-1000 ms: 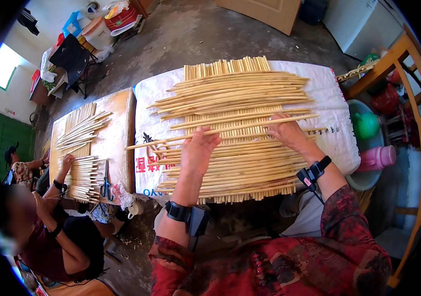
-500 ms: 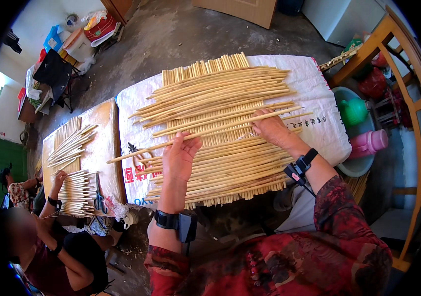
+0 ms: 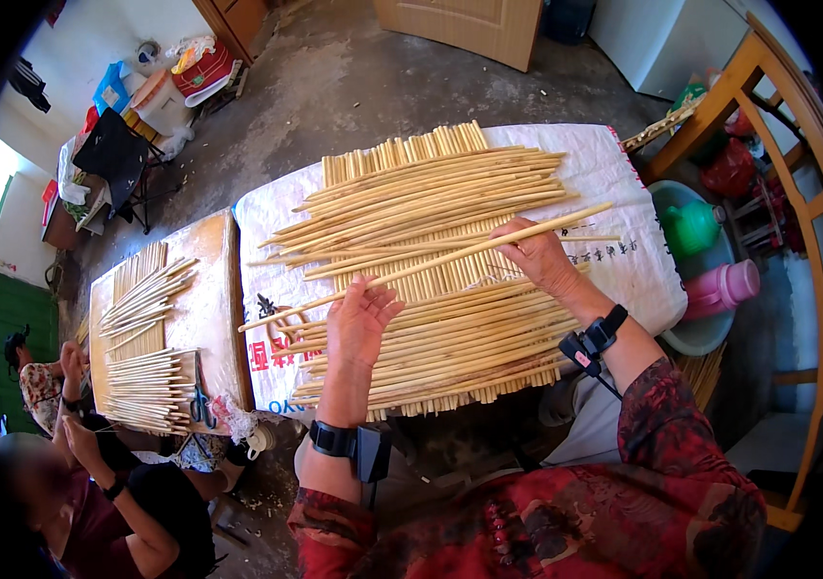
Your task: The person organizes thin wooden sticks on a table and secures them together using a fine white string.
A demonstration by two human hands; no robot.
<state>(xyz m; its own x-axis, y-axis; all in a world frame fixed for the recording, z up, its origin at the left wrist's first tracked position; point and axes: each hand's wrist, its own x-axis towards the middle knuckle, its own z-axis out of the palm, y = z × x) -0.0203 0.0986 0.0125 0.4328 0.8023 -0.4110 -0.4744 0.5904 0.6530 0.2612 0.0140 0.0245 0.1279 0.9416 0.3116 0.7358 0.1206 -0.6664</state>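
A long, thin straw-coloured stalk [image 3: 436, 262] slants across the middle of the table, raised over the others. My left hand [image 3: 361, 323] pinches it toward its left part, the other fingers loosely curled. Nearer its right end, my right hand [image 3: 539, 259] grips it between thumb and fingers. Beneath lies a mat of short stalks set side by side [image 3: 411, 151]. Across this mat rest two bundles of long stalks, a far one [image 3: 431, 193] and a near one [image 3: 440, 338]. A few loose stalks lie between the bundles, partly hidden by the held one.
A white printed sack [image 3: 614, 154] covers the table. To the left, a person [image 3: 93, 502] sits by a second table [image 3: 219, 280] with stalks and scissors [image 3: 201, 400]. A basin [image 3: 662, 193] with a pink jug [image 3: 720, 289] and a wooden chair frame [image 3: 817, 203] stand right.
Both hands have lifted the stalk off the loose ones, its right end rising. The view has shifted slightly. The other person's hand has left the stalks on the second table.
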